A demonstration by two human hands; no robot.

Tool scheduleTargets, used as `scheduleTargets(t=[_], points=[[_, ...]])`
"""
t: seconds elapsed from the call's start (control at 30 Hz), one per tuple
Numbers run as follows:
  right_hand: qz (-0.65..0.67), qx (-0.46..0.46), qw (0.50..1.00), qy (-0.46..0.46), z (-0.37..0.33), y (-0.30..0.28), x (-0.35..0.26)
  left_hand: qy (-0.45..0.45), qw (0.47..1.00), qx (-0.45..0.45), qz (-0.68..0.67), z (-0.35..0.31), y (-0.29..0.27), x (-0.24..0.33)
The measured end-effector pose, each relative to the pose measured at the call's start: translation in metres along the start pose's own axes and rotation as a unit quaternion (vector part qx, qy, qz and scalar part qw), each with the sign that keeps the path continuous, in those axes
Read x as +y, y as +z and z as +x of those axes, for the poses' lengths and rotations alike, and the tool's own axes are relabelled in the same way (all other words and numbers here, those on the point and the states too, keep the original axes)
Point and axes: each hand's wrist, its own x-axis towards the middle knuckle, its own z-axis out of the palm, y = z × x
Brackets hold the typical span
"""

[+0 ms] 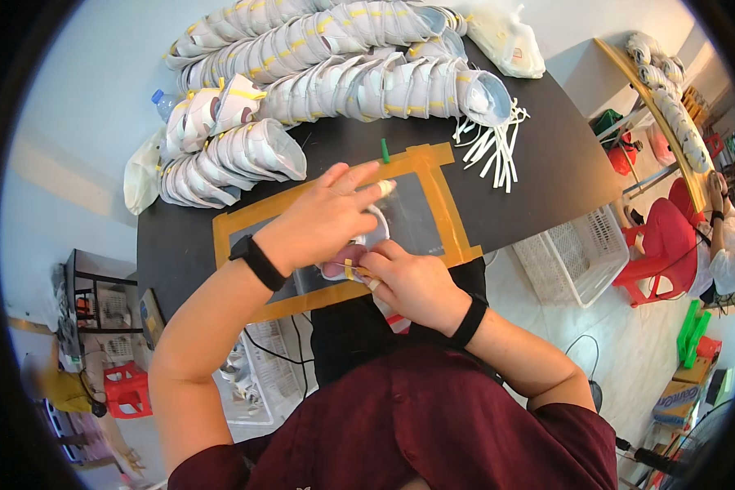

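On a clear sheet [420,214] taped to the dark table lies a shoe upper [345,263], mauve and white with a bit of yellow; my hands partly cover it. Just above it is my left hand [322,214], fingers stretched out and apart, holding nothing that I can see. Whether its palm touches the upper, I cannot tell. The fingers of my right hand [412,284] are closed in a pinch at the upper's near right edge. Pale tape wraps a finger on each hand. A small green pointed piece [385,150] stands beyond the sheet.
Tan tape [443,204] frames the sheet. Long nested rows of shoe uppers [367,90] fill the table's far side, with white strips [498,147] hanging beside them. A white plastic bag [506,45] sits behind. Right of the table are a white crate [576,257] and a seated person [723,245].
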Motion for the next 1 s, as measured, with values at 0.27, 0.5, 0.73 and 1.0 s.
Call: scheduleTargets(t=[0.27, 0.5, 0.73, 1.0], points=[[0.026, -0.028, 0.999, 0.006, 0.004, -0.005, 0.005, -0.020, 0.999, -0.047, 0.017, 0.000, 0.009, -0.015], [0.020, -0.008, 1.000, 0.004, 0.001, 0.001, 0.008, 0.046, 0.996, -0.075, 0.029, 0.008, 0.000, -0.013], [0.011, 0.022, 1.000, -0.010, 0.000, 0.000, 0.005, 0.068, 0.993, -0.091, 0.031, 0.014, 0.000, -0.017], [-0.001, 0.056, 0.998, -0.024, 0.001, 0.004, 0.006, 0.108, 0.988, -0.084, 0.067, 0.014, 0.000, -0.015]])
